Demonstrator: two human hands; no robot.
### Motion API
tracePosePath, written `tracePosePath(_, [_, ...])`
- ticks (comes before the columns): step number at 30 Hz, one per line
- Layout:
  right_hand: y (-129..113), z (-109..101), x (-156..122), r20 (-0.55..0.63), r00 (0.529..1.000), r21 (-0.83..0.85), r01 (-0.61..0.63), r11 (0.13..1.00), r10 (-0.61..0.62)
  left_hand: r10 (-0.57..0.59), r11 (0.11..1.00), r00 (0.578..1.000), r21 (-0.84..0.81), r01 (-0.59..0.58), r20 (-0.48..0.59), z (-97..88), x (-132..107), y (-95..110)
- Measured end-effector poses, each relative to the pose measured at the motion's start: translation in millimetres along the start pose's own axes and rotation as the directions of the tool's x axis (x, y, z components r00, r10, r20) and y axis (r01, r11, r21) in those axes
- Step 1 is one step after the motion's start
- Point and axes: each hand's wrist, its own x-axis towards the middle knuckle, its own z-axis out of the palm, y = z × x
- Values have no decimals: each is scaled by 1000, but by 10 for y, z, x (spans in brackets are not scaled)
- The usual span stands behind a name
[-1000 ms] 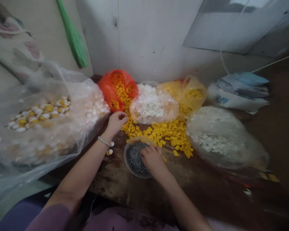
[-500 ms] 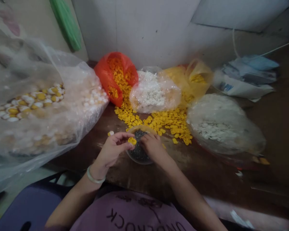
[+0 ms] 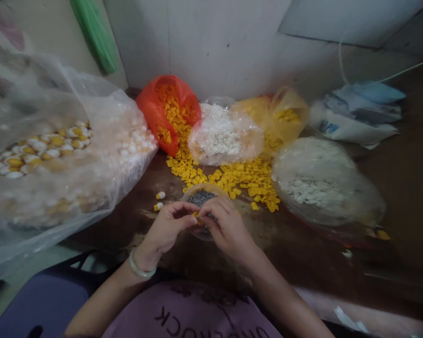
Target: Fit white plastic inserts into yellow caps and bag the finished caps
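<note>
Between thumb and fingers, my left hand (image 3: 171, 225) pinches a small yellow plastic piece (image 3: 196, 215) over a round clear tub (image 3: 187, 193). My right hand (image 3: 225, 223) meets it there, its fingertips closed together at the yellow piece; whatever they pinch is too small and hidden to name. Small dark shiny bits (image 3: 201, 196) fill the tub, partly covered by both hands. Two small white-and-yellow pieces (image 3: 160, 195) lie on the table left of the tub. Loose yellow pieces (image 3: 246, 173) are spread just behind it.
A big clear bag (image 3: 120, 183) of white-and-yellow pieces bulges at the left. Along the wall stand a red bag (image 3: 146, 101) of yellow pieces, a clear bag (image 3: 225, 136) of white pieces and a yellow bag (image 3: 296, 101). Another clear bag (image 3: 324, 159) sits right.
My right hand has come up out of the tub to the yellow piece in my left hand. A second white-and-yellow piece now shows on the table, where my left hand covered the view.
</note>
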Motion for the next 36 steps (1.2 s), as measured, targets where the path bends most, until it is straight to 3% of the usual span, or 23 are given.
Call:
tracePosePath(8, [-2,-117,33,111,993,-160,50,986,-32,-10,999,1000,47,9,10,57,-18,2])
tracePosePath(13, [-8,-137,50,116,988,-234,129,964,-104,2,998,999,62,-4,33,81,-23,32])
tracePosePath(21, [-70,-193,44,64,974,-187,224,957,-215,-44,990,998,-133,49,35,60,-1,-29])
tracePosePath(25, [83,-289,-80,-12,998,-75,62,995,-63,-66,983,997,-169,73,48,39,30,-48])
tracePosePath(29, [589,-425,-370,-166,966,-211,-234,949,201,-65,980,998,-189,67,18,23,54,-75])
tracePosePath(33, [1025,-446,-699,-42,887,-385,-440,811,461,-68,966,997,-252,58,-29,37,67,-104])
tracePosePath(36, [1134,-338,-825,3,857,-348,-482,804,515,-70,960,997,-273,63,-17,66,68,-112])
